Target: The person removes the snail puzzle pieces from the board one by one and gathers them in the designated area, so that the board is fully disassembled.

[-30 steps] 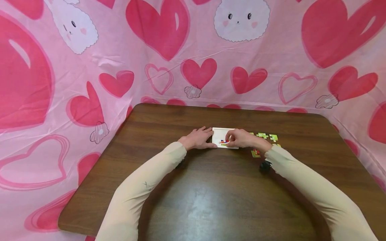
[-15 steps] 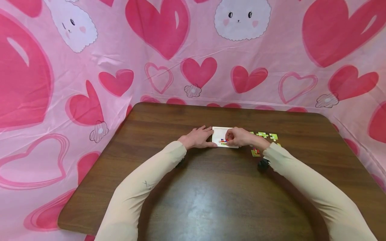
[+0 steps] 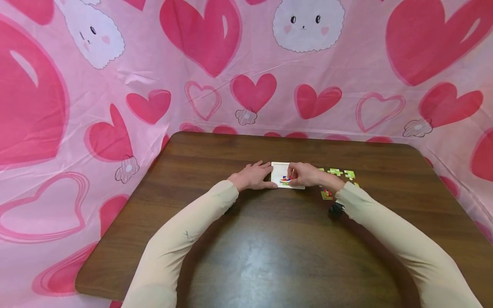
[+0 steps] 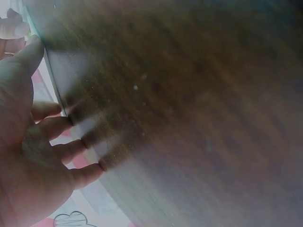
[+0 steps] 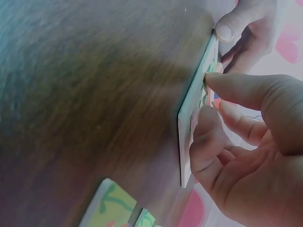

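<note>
A white puzzle tray [image 3: 280, 171] lies flat on the brown table. My left hand [image 3: 255, 176] rests at its left edge, fingers spread and thumb at the near left corner. In the left wrist view those fingertips [image 4: 84, 143] touch the table. Over the tray's right part, my right hand [image 3: 306, 175] pinches a jigsaw piece [image 3: 286, 180] with red, blue and green print, low at the tray's near side. The right wrist view has the thumb [image 5: 236, 87] on the piece, with the other fingers curled. My fingers hide part of the piece and the tray.
Several loose green jigsaw pieces [image 3: 349, 175] lie right of the tray, some partly behind my right forearm. One piece with red print [image 3: 326, 195] lies nearer. A pink heart-patterned cloth [image 3: 254, 94] hangs behind the table [image 3: 262, 239].
My right wrist has shifted slightly left, and the piece under its fingers has turned a little. My left hand stays in place at the tray's edge.
</note>
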`<state>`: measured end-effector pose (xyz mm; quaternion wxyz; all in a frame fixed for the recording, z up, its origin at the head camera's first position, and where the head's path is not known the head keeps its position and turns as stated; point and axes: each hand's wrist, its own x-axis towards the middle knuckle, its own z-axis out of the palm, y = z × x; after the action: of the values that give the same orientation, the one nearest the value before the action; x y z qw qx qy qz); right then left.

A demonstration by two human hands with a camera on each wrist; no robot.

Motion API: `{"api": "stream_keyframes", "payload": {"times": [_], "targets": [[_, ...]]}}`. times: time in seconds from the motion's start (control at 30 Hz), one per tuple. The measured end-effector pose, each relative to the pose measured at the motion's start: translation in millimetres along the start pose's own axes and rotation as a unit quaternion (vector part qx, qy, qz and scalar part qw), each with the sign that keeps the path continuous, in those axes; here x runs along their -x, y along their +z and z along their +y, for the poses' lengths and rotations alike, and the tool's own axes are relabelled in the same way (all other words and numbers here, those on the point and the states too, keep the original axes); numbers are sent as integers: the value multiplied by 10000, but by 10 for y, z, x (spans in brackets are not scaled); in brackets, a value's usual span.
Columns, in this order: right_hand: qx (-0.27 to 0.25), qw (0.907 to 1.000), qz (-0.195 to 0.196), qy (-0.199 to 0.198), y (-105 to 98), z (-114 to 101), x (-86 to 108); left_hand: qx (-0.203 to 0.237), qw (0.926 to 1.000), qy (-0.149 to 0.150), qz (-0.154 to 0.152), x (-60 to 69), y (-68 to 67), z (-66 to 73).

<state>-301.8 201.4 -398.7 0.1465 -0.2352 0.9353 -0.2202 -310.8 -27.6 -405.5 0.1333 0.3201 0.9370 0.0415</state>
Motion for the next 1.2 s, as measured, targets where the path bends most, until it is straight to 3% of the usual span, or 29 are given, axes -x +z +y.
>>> {"api": "stream_keyframes", "payload": {"times": [0.17,0.47,0.67,1.2], "targets": [[-56,9998,127,-127,-16,-3,30,-8,10000,-11,1,-17,9,-2],[-674,9961,267,-510,-116,-16,178,-43,10000,-12,28,-19,9,4],[-990,9943,145,-367,-217,34,365,-54,10000,30,36,-7,3,5],[-1083,9941,-43,-66,-413,390,820,4,10000,29,-7,9,8,-2]]}}
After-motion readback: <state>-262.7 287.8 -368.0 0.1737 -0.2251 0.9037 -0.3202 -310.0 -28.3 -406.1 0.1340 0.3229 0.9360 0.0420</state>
